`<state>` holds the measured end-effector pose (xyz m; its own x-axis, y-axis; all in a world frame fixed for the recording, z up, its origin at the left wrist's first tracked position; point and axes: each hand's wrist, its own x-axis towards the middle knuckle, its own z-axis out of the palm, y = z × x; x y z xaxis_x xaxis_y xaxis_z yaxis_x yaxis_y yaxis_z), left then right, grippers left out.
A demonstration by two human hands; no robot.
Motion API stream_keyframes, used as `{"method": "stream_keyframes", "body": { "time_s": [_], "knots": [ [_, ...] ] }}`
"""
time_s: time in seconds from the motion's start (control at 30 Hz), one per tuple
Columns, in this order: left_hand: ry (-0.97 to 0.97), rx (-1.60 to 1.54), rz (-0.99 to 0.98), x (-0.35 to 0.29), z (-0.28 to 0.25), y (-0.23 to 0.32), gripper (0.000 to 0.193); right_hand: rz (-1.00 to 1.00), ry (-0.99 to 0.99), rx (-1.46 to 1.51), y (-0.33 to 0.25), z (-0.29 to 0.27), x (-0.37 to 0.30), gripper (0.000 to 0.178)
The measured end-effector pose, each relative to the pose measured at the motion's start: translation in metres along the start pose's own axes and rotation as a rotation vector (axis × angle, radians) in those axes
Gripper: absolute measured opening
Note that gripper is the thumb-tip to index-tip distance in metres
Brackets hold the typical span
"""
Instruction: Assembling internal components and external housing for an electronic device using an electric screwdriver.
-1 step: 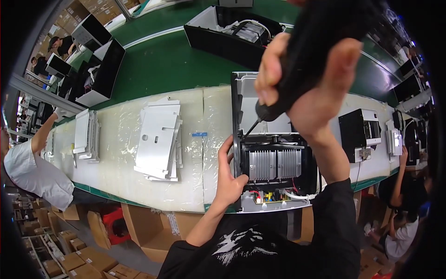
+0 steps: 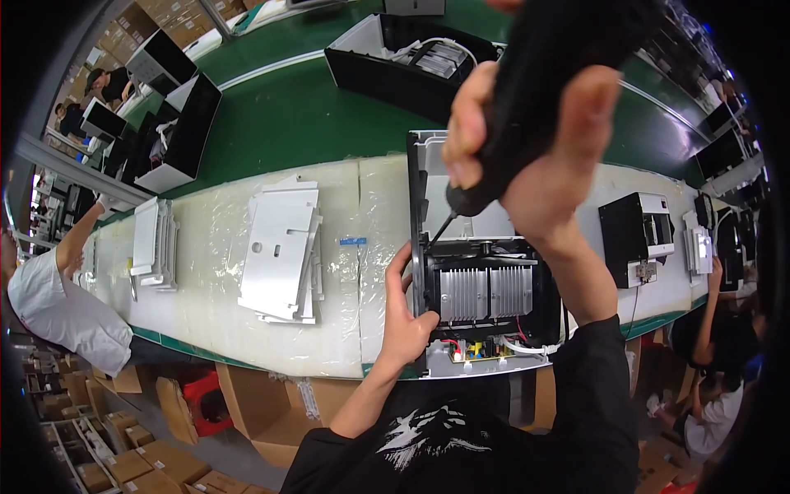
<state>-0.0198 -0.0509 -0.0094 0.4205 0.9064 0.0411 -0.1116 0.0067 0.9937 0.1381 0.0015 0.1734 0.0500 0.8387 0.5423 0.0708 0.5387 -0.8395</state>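
Note:
My right hand (image 2: pixel 547 193) is wrapped round a black power screwdriver (image 2: pixel 535 99), blurred and close to the camera. The screwdriver's bit slants down to the inner left edge of an open black-and-white appliance housing (image 2: pixel 417 185); whether a screw sits under it cannot be made out. My left hand (image 2: pixel 405 325) grips the left wall of this housing, thumb inside and fingers outside. Inside lie two finned metal heat sinks (image 2: pixel 463 295) in a black frame. Nearer me is a small circuit board (image 2: pixel 481 350) with red and white wires.
Left on the padded bench lies a stack of white panels (image 2: pixel 280 247), with more panels (image 2: pixel 154 243) beyond. Another open housing (image 2: pixel 395 70) is on the green belt (image 2: pixel 284 123). At right stands a black-and-white unit (image 2: pixel 634 235). Co-workers flank the bench; cardboard boxes (image 2: pixel 255 403) are below.
My right hand and the screwdriver have shifted slightly left, with the bit still at the housing's left edge. My left hand keeps its grip.

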Motion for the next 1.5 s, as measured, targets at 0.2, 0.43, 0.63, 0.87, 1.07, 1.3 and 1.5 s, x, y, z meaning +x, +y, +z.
{"method": "stream_keyframes", "body": {
  "time_s": [0.2, 0.43, 0.63, 0.87, 1.07, 1.3, 1.5],
  "knots": [
    [-0.001, -0.055, -0.061, -0.002, 0.006, 0.011, 0.090, -0.057, 0.045, 0.413, 0.015, 0.011, 0.005, 0.047],
    [0.038, 0.042, -0.088, -0.004, 0.009, 0.011, 0.094, -0.093, -0.109, 0.304, 0.031, 0.017, -0.002, 0.067],
    [0.088, 0.067, -0.130, -0.003, 0.012, 0.009, 0.097, -0.163, -0.137, 0.191, 0.050, 0.016, -0.010, 0.071],
    [0.071, 0.091, -0.115, -0.004, 0.006, 0.002, 0.095, -0.185, -0.151, 0.255, 0.071, 0.020, -0.016, 0.074],
    [0.155, 0.143, -0.162, -0.005, 0.015, 0.012, 0.093, -0.157, -0.153, 0.224, 0.076, 0.019, -0.020, 0.074],
    [0.177, 0.168, -0.247, -0.007, 0.014, 0.013, 0.095, -0.253, -0.122, 0.205, 0.081, 0.023, -0.024, 0.071],
    [0.181, 0.165, -0.213, -0.005, 0.015, 0.012, 0.097, -0.265, -0.097, 0.184, 0.085, 0.023, -0.025, 0.071]
  ]
}}
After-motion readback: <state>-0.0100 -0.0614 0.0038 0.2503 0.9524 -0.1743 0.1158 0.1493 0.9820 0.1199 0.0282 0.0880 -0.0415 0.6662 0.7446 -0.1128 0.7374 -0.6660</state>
